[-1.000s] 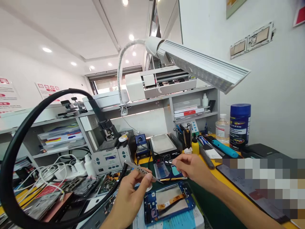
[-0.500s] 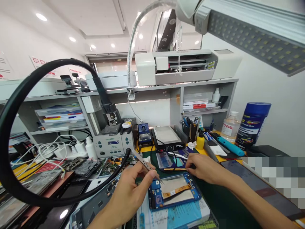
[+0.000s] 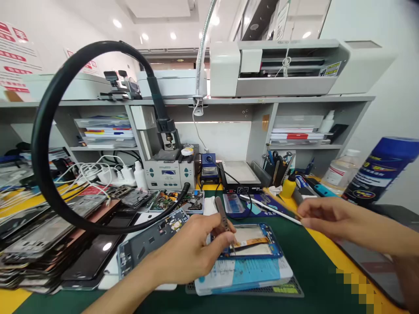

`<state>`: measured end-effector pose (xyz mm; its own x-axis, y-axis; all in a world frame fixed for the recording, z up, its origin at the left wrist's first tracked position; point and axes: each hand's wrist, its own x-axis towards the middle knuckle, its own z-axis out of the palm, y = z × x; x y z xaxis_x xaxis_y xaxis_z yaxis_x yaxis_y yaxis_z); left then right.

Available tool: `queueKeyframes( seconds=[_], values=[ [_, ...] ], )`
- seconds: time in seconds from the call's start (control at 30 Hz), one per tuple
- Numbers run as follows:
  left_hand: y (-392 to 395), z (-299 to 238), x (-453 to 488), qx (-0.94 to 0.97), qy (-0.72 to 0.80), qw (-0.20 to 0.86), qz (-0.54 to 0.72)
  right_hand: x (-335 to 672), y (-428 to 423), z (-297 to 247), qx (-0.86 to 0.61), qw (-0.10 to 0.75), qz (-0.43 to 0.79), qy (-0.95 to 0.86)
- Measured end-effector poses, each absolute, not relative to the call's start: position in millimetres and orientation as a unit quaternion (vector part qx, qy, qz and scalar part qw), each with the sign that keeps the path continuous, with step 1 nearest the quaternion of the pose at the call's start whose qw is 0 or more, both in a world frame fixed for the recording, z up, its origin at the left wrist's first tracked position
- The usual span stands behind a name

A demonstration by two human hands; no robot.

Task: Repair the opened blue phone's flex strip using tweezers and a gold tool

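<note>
My left hand (image 3: 196, 246) is closed on metal tweezers (image 3: 222, 214), their points down at the left part of an opened blue phone frame (image 3: 276, 245). An orange flex cable (image 3: 257, 240) crosses that frame; my hand hides its left end. The frame rests on a blue-and-white box (image 3: 252, 274). To the right, my right hand (image 3: 330, 222) pinches one end of a slim yellow stick-like tool (image 3: 281, 203), blurred by motion and slanting up to the left. A long white stick (image 3: 266, 206) runs below it, its near end by my fingertips.
A black hose (image 3: 41, 144) loops from the hot-air station (image 3: 168, 175) across the left side. Stacked phone parts (image 3: 55, 222) and a grey phone housing (image 3: 144, 246) lie left. A blue spray can (image 3: 381, 172) and yellow bottle (image 3: 288, 186) stand right, behind my right hand.
My right hand has lifted the yellow stick-like tool off the mat and moved right with it. The tweezers now stand steeper over the phone frame. My view has shifted.
</note>
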<state>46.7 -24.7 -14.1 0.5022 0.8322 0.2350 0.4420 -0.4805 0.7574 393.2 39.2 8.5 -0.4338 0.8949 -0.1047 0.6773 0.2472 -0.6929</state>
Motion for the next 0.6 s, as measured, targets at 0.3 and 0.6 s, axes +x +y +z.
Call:
queueKeyframes(
  seconds=[0.3,0.6],
  values=[
    [-31,-23,50,0.808,0.374,0.306,0.338,287,10,-30,-0.317,0.317,0.517,-0.729],
    [-39,-25,56,0.813,0.378,0.279,0.343,277,-5,-44,-0.339,0.305,0.396,-0.797]
  ],
)
